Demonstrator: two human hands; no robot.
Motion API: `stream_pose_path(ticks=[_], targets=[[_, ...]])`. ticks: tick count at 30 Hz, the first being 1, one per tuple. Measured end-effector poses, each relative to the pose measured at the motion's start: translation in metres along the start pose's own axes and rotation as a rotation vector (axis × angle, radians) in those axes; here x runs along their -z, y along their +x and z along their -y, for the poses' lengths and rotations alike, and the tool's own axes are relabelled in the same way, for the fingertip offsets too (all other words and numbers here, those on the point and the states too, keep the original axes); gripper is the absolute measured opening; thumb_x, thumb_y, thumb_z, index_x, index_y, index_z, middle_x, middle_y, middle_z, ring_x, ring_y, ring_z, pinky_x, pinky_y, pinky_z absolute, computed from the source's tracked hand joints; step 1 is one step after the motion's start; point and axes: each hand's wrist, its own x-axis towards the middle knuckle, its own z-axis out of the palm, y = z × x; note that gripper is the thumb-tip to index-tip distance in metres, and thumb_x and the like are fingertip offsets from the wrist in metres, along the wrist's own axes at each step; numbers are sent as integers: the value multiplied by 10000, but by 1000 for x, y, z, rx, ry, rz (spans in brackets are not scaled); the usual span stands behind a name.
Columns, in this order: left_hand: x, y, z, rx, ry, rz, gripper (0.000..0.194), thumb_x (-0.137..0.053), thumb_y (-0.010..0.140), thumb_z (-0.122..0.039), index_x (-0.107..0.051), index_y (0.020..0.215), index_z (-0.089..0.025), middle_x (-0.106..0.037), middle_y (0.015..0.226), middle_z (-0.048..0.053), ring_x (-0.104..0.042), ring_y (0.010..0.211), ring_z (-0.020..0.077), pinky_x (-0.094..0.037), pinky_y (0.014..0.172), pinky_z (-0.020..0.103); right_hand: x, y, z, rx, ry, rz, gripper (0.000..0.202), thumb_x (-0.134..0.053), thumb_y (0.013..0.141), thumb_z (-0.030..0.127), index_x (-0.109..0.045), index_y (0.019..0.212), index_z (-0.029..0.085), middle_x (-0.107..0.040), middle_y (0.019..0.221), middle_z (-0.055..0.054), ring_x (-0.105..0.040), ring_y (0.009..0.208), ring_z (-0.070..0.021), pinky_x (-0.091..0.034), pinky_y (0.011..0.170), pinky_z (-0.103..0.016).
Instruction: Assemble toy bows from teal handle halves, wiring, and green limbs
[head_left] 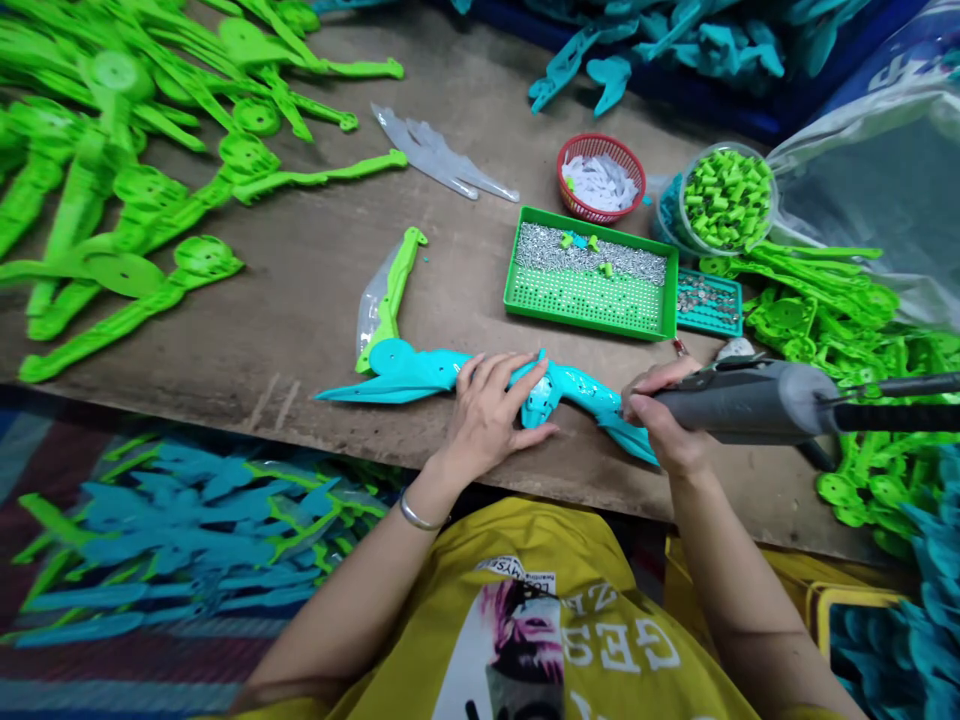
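Observation:
A long turquoise plastic toy piece, shaped like a bow, lies along the front of the table. My left hand grips its middle, thumb on the near side and fingers over the top. At its left end a green arm with a clear plastic blade sticks up and away from me. My right hand is closed around a grey power screwdriver, held sideways over the piece's right end. The screwdriver's tip is hidden by my fingers, so I cannot tell whether it touches.
A green tray holds many small screws, beside a small teal tray. Behind stand a red basket of white strips and a tub of green bits. Green parts pile at left; clear blades lie behind.

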Motion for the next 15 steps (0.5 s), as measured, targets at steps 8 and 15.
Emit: stream_pose_path(ticks=[8,15], targets=[[2,0,-1,-8,1,1,755,-683,844,-621,-504,1470,-239,-607,1405,143,-531,1286,326,-262,1158,523,6,21,9,23,145,307,212,-792,721,345,-637,813,235,-607,610,27,-566,536,-153,-492,519,-325],[6,0,-2,-25,-10,67,873,-716,820,-606,-395,1545,-240,-532,1481,163,-478,1345,360,-229,1187,574,6,34,26,163,231,70,306,-770,786,361,-647,1057,291,-588,548,73,-546,464,-161,-489,519,-337]])
